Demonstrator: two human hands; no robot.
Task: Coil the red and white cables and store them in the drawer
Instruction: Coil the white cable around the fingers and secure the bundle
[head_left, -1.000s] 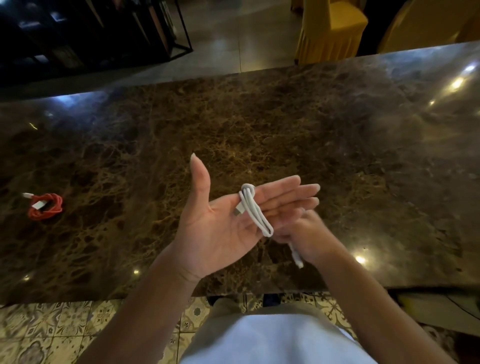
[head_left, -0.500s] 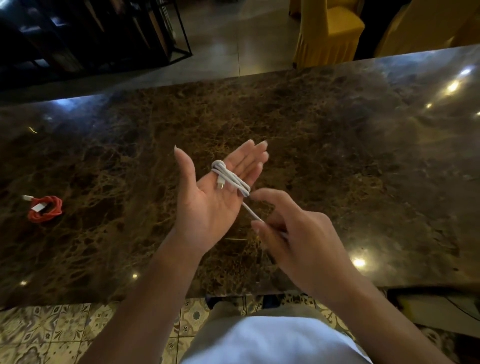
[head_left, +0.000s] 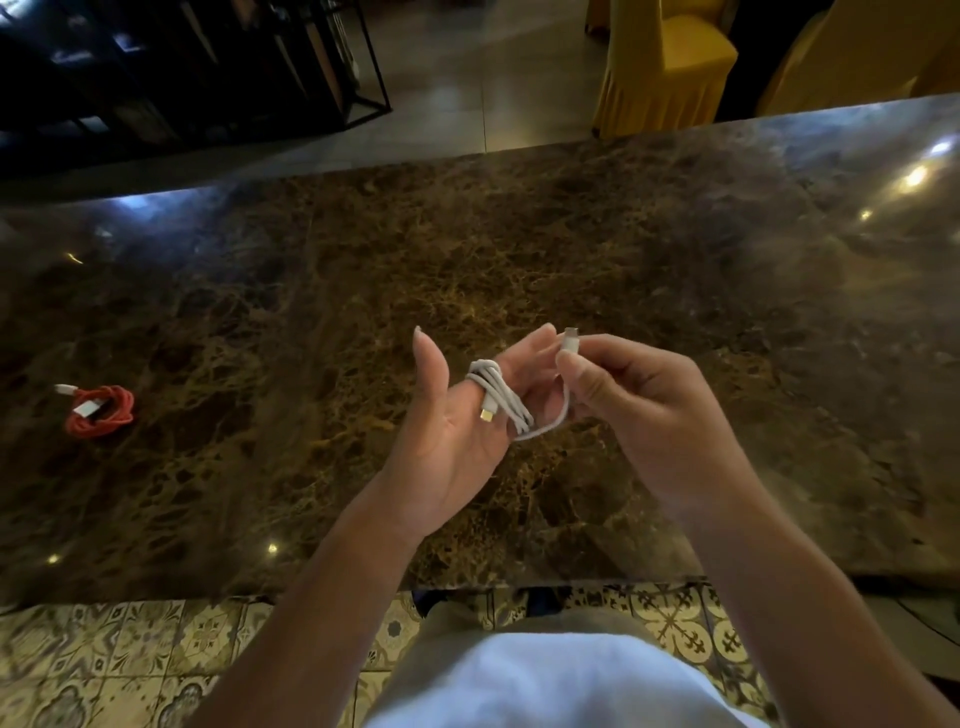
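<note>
The dark brown marble surface (head_left: 675, 312) fills most of the view, polished and throwing back several points of light. Beyond its far edge stand yellow-covered chairs (head_left: 670, 67) on the right and a black metal-framed rack (head_left: 197, 67) on the left. Patterned floor tiles (head_left: 130, 660) show below the near edge.

The person stands at the near edge with both forearms raised above the surface. The left hand (head_left: 457, 431) is held palm up, thumb standing upright and apart from the other fingers, which are extended together. The white cable (head_left: 501, 397) is wound in several turns around those fingers, and one gold-tipped plug lies against the palm just below the turns. The right hand (head_left: 644, 405) is just beside the left; its thumb and forefinger are pinched on the cable's free end, with the other plug (head_left: 571, 332) protruding above the pinch. A short slack loop runs from the coil up to that grip.

The red cable (head_left: 101, 413) lies already coiled on the surface, well apart to the left, its two white plugs resting at the coil's upper left.
</note>
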